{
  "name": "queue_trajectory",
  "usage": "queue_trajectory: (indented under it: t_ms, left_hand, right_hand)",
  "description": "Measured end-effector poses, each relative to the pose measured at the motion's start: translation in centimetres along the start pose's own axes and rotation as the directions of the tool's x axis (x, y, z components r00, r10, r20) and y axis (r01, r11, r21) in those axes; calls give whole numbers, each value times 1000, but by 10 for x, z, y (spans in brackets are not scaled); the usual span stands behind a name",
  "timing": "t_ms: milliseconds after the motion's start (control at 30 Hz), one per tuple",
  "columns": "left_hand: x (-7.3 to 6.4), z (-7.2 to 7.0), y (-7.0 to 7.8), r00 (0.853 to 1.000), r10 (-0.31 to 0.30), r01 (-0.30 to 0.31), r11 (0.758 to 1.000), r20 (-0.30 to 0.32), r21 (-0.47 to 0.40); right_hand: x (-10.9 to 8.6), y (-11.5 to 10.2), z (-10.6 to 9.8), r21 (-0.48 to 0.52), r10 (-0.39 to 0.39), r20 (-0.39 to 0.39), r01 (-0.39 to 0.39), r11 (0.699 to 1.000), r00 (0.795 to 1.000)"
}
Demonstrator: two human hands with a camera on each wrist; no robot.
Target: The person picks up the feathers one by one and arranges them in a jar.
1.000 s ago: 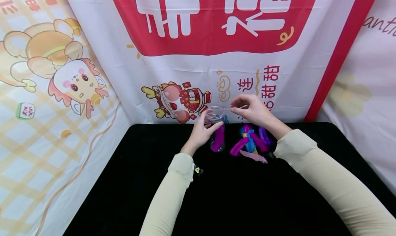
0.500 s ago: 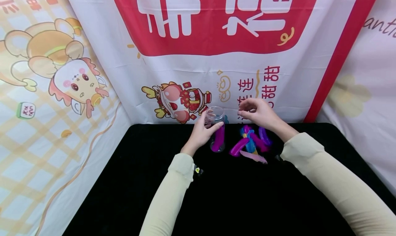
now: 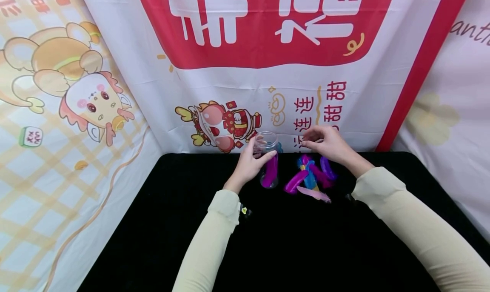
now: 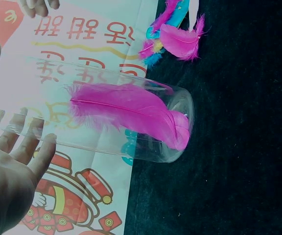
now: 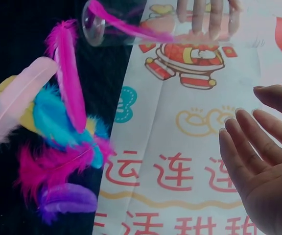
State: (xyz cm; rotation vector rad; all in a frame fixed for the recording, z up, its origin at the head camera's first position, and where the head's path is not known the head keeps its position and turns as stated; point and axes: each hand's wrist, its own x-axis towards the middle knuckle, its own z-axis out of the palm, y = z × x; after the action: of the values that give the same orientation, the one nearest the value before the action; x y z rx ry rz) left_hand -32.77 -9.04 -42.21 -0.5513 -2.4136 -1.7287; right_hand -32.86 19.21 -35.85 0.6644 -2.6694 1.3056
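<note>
A tall clear plastic jar [image 3: 266,144] stands near the back edge of the black table, its mouth upward. My left hand [image 3: 248,165] grips it around the upper part, thumb on the near side and fingers behind. Inside the jar a magenta feather [image 4: 124,105] leans along the wall and curls at the bottom. My right hand [image 5: 266,152] hangs in the air to the right of the jar, fingers loosely bent with nothing between them. Below it on the table lies a loose pile: magenta [image 5: 71,90], blue [image 5: 53,117], pale pink [image 5: 26,93] and purple feathers [image 5: 70,197].
Behind the black tabletop [image 3: 268,241] hangs a white and red printed cloth [image 3: 252,79], close to the jar. A patterned cloth [image 3: 69,156] hangs at the left and a pale one [image 3: 440,126] at the right.
My right hand has moved away from the jar's mouth, to the right and slightly down, above the feather pile. The left hand and the jar have stayed in place.
</note>
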Motion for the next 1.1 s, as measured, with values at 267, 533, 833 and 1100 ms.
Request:
queue_trajectory:
  t_ms: [267,533,833,1100]
  left_hand:
    - [0,0,2,1000,-11,11,999,-4,36]
    - [0,-1,2,1000,-10,10,999,2,32]
    - [-1,-2,1,1000,-16,15,999,4,32]
    - [0,-2,0,1000,-10,10,999,3,34]
  right_hand:
    - [-1,18,-2,-61,38,36,-35,997,999]
    - [-2,35,2,-94,34,45,-30,995,998]
    - [-4,49,7,-130,45,44,-39,991,998]
    - [-5,64,12,-160,36,57,-26,987,998]
